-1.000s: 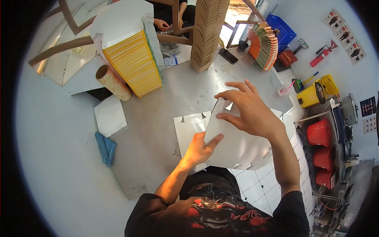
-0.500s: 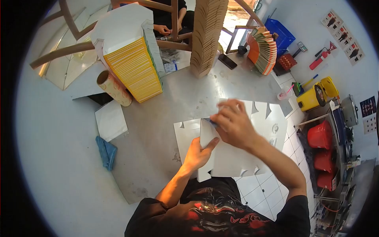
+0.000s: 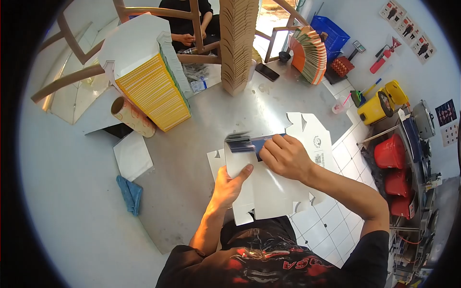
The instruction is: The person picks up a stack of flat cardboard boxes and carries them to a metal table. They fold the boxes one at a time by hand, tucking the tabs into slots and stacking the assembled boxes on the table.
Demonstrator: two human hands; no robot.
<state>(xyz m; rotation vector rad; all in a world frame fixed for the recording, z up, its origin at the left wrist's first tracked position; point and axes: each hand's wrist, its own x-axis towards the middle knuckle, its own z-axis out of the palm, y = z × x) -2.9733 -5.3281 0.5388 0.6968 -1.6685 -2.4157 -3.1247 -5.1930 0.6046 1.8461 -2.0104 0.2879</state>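
A white die-cut card sheet lies at the near edge of the metal table. My left hand is closed on a folded white card panel, thumb on top. At the panel's far edge is a blurred dark blue stack. My right hand has its fingers curled at a dark blue piece beside that stack, pinching its edge. How far the blue piece extends under the fingers is hidden.
On the metal table stand a tall yellow-edged stack, a cardboard tube, a brown ridged column, a phone and an orange fanned stack. A blue cloth lies left. Another person sits beyond.
My right hand has moved slightly nearer and right, and more of the dark blue piece and stack shows. The white panel in my left hand has shifted left. The whole view has shifted slightly.
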